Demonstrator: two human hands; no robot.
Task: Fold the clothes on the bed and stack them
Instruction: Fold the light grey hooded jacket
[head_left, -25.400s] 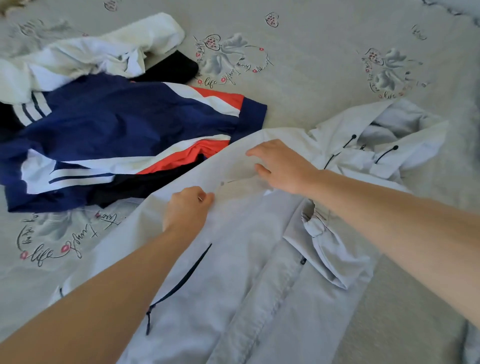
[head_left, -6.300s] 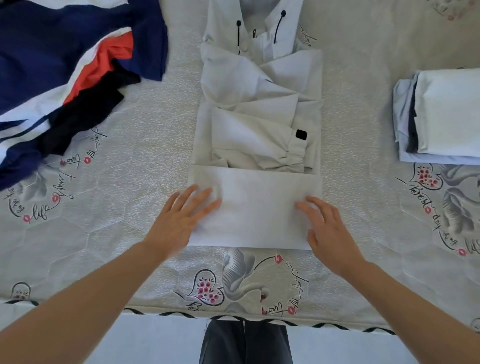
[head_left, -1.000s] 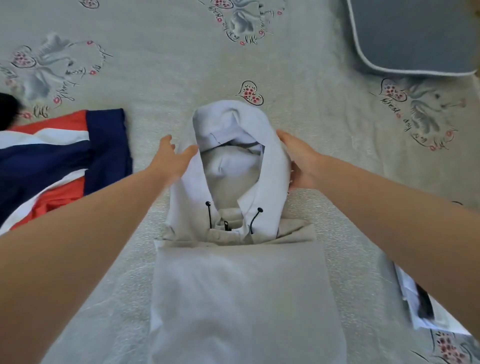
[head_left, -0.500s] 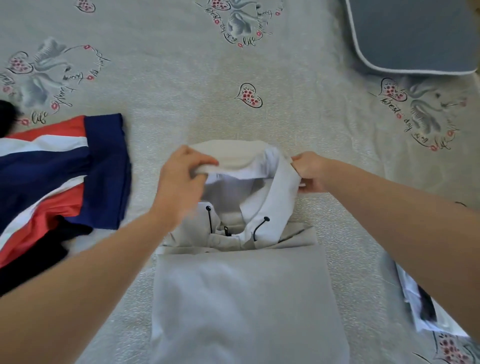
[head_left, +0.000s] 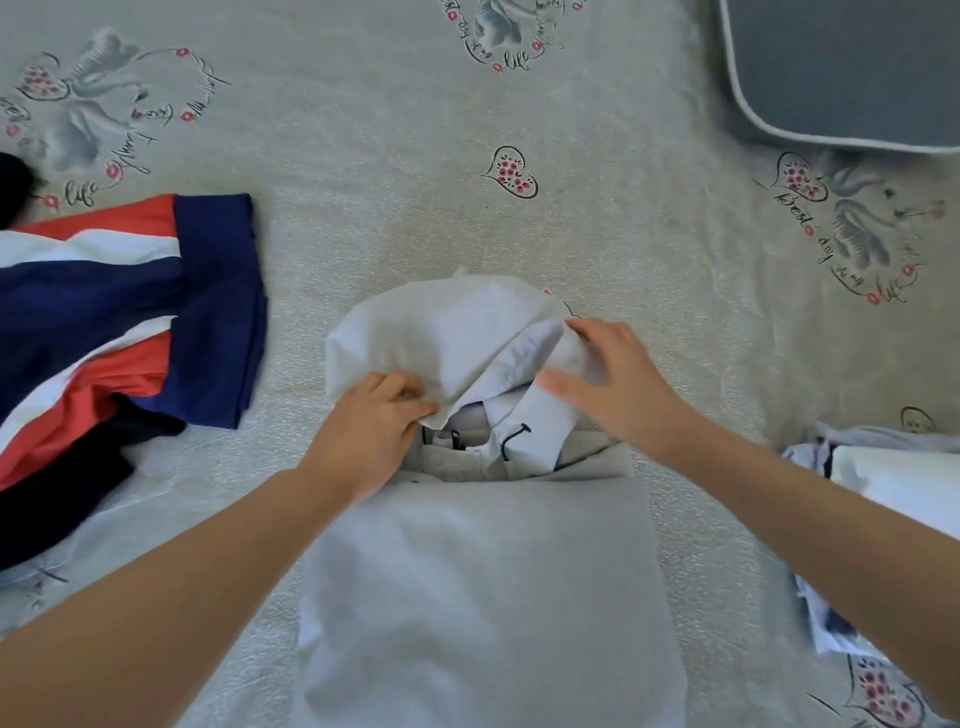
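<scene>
Hood (head_left: 447, 332) now folded down, left hand (head_left: 369, 431) pinching

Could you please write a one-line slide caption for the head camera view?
Left hand and right hand fold the hood of a pale hooded jacket down on the bed.

— What's the surface?

— A bed (head_left: 363, 197) under a pale grey quilted cover printed with swans, hearts and looping script.

— And lying straight on it?

— In the middle near, a pale folded hooded jacket (head_left: 483, 571), hood end toward the far side. At the left, a heap of navy, red and white clothing (head_left: 119, 322) with something black beneath it. At the right edge, a small stack of folded pale garments (head_left: 883, 483). Far right, a grey cushion (head_left: 841, 67) with white piping, possibly a pillow; only its corner shows.
</scene>
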